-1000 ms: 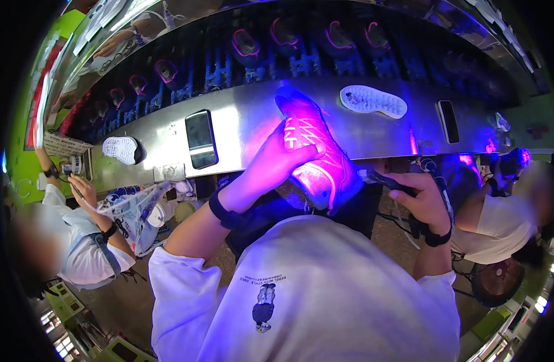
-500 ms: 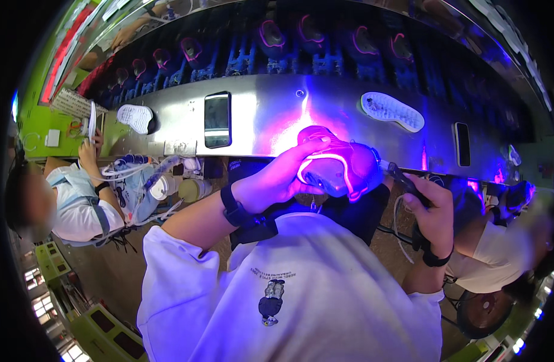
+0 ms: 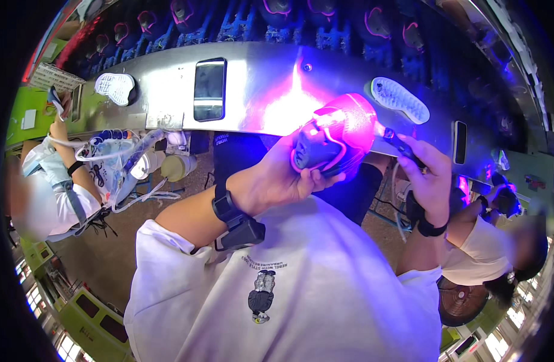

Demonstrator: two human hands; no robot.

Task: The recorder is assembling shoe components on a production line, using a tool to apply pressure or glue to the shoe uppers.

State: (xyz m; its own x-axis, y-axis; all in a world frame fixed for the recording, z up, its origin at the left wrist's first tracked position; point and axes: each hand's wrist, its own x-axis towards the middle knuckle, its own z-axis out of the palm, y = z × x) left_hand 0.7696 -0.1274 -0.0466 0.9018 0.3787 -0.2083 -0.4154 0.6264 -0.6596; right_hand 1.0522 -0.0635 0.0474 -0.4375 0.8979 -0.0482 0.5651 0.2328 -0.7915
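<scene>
the long steel bench (image 3: 168, 90) runs across the top of the view and serves as the landmark. behind it sits a dark rack of shoes (image 3: 277, 18) glowing under violet light. on the bench top lie a black panel (image 3: 209, 89) near its middle, a white sole (image 3: 115, 88) toward its left end and another sole (image 3: 400, 99) toward its right end. just in front of the bench, near its middle, the left hand (image 3: 277, 181) is closed around a shoe (image 3: 337, 136), fingers wrapped under it, holding it raised and washed in pink-violet glow. just right of the shoe, the right hand (image 3: 431, 175) is clenched on a dark uv torch (image 3: 397, 142) whose tip nearly meets the shoe's upper. by my judgement the inspection is mid-way: the shoe is lifted and lit, and it is not yet set down on the bench or rack. co-workers sit at either end of the bench.
</scene>
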